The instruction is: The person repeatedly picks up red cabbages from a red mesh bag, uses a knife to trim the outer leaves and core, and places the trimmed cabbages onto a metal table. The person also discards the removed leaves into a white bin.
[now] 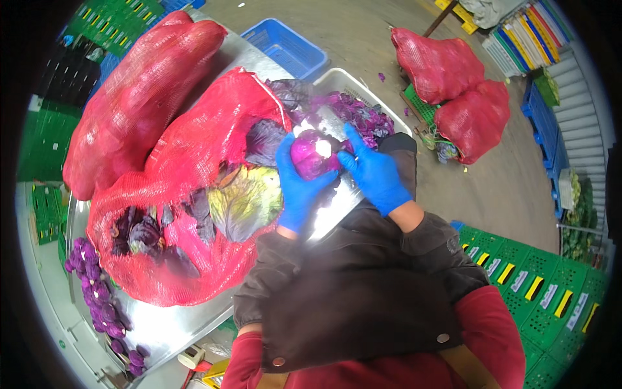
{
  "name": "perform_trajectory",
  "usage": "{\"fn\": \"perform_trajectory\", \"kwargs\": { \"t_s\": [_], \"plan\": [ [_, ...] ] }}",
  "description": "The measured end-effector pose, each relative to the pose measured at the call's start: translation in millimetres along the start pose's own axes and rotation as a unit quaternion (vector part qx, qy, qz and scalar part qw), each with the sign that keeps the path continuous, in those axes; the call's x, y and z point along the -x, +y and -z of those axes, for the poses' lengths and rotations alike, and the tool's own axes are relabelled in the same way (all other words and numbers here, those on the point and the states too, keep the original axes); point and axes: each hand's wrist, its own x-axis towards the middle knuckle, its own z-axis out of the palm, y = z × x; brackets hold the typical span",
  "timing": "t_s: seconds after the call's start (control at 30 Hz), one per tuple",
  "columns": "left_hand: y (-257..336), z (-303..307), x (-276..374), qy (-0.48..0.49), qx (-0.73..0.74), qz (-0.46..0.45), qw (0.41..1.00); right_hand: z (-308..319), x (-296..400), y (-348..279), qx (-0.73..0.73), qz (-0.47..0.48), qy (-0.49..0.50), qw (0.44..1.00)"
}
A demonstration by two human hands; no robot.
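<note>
My left hand (302, 192), in a blue glove, cups a peeled red cabbage (311, 158) with a white cut stem facing up. My right hand (373, 170), also gloved in blue, is at the cabbage's right side; a small dark piece lies by its fingertips, and whether it holds a tool I cannot tell. Behind the hands, purple trimmings (357, 114) fill a white plastic crate (335, 77). Left of them an opened red mesh sack (194, 141) lies on the metal table (180, 326), with loose dark leaves and a yellow-green cabbage leaf (250, 199) on it.
A full red mesh sack (141, 102) lies at the table's far left. Several trimmed red cabbages (97, 291) line the table's left end. A blue crate (291, 51) stands beyond the table. Two more sacks (471, 116) are off to the right, and green crates (534, 287) stand at lower right.
</note>
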Motion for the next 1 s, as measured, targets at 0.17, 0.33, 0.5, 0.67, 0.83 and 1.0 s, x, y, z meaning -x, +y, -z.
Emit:
{"fn": "perform_trajectory", "kwargs": {
  "t_s": [0.17, 0.33, 0.5, 0.67, 0.83, 1.0],
  "plan": [
    [-11, -11, 3, 0.018, -0.068, 0.06, 0.996, -10, 17, 4, 0.034, 0.023, -0.036, 0.999],
    [-17, -7, -3, 0.011, -0.117, 0.038, 0.992, -23, -8, 8, -0.003, 0.033, -0.027, 0.999],
    [-21, 0, -1, 0.001, -0.123, 0.034, 0.992, -20, 8, -4, -0.002, -0.042, -0.093, 0.995],
    [-24, -2, 0, 0.01, -0.051, 0.069, 0.996, -21, -21, -7, -0.118, -0.07, -0.044, 0.99],
    [-30, -2, 12, 0.002, -0.007, 0.05, 0.999, -19, -70, 35, -0.256, -0.149, -0.169, 0.94],
    [6, -14, 7, -0.02, 0.039, 0.052, 0.998, -46, -75, 58, -0.454, -0.209, -0.094, 0.861]
  ]
}}
